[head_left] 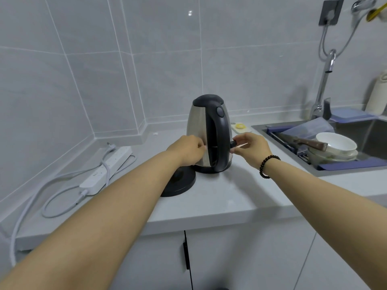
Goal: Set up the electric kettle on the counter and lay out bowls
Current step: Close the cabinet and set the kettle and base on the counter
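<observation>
A steel electric kettle (pixel 198 126) with a black lid and handle stands upright on the grey counter (pixel 226 197), handle toward me. Its black round base (pixel 181 182) lies just left of it, partly under my left forearm. My left hand (pixel 187 149) rests against the kettle's left side with fingers curled. My right hand (pixel 251 148) pinches a small black part, seemingly the plug, at the kettle's lower right. White bowls (pixel 335 144) are stacked in the sink (pixel 374 130) at the right.
A white power strip (pixel 106 169) with a looped white cable lies at the counter's left, near the tiled wall corner. A knife (pixel 301 141) rests across the bowls in the sink. The tap (pixel 323 88) rises behind the sink. Cabinet doors are below the counter.
</observation>
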The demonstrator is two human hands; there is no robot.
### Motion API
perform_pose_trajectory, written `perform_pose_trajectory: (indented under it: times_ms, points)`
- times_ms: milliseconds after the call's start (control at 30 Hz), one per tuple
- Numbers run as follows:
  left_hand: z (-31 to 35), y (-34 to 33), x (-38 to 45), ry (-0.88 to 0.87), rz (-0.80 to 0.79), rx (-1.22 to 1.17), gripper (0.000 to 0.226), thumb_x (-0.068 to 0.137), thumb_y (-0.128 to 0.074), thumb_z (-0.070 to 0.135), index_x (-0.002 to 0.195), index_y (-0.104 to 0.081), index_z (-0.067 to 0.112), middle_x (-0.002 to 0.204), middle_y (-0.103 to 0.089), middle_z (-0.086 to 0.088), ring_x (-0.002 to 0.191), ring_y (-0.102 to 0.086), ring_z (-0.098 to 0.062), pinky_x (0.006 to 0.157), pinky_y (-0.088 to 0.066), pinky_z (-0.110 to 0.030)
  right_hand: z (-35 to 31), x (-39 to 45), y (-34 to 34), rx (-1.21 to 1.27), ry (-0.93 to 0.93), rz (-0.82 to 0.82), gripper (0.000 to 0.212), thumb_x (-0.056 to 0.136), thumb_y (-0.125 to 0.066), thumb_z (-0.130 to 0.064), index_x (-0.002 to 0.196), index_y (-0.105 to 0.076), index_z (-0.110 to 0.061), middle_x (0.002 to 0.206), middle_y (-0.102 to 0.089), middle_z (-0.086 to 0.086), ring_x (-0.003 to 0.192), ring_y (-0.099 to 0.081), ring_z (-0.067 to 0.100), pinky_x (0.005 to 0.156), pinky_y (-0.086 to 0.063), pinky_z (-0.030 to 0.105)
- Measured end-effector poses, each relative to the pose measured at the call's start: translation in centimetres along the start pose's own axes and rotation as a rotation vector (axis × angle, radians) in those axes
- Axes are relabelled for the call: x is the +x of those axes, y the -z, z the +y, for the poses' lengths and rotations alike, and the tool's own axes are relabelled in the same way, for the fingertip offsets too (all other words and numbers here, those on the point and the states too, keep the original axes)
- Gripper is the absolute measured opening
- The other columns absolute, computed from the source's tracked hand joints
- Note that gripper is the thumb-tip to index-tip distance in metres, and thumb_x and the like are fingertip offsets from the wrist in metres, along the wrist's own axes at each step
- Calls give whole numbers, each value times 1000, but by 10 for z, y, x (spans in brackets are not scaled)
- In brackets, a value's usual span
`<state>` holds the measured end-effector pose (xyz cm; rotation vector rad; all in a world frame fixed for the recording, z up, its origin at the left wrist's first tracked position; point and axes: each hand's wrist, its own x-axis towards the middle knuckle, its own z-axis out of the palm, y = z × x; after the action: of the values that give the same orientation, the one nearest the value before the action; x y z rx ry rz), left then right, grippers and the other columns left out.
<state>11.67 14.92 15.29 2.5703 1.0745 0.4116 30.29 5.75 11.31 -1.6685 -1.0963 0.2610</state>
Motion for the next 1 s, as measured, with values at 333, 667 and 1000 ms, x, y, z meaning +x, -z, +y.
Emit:
perform_pose_trajectory:
  times_ms: [333, 667, 1000]
  points:
    - [1, -8, 8, -4, -39, -353, 39, 99, -46, 36, 100, -68, 4, 81, -72, -13, 62, -66, -17, 67, -51, -23, -7, -3, 0, 122, 120, 17, 30, 73, -78, 1, 97, -68, -13, 90, -71, 1, 76, -67, 15, 75, -55, 26]
    - [-19, 8, 1, -28, -44, -365, 21, 96, -56, 25, 85, -71, 14, 69, -68, 2, 57, -61, -7, 67, -50, -20, -21, -1, -7, -16, 196, -134, 26, 79, -66, 9, 91, -67, -14, 83, -66, -6, 68, -62, -1, 63, -48, 11]
    - [-59, 21, -15, 67, 99, -575, 22, 96, -57, 24, 87, -74, 14, 68, -66, 1, 59, -58, -10, 66, -50, -25, -49, -3, -6, -39, 205, 147, 33, 85, -46, 3, 104, -64, -18, 92, -68, -3, 88, -63, 16, 81, -50, 26]
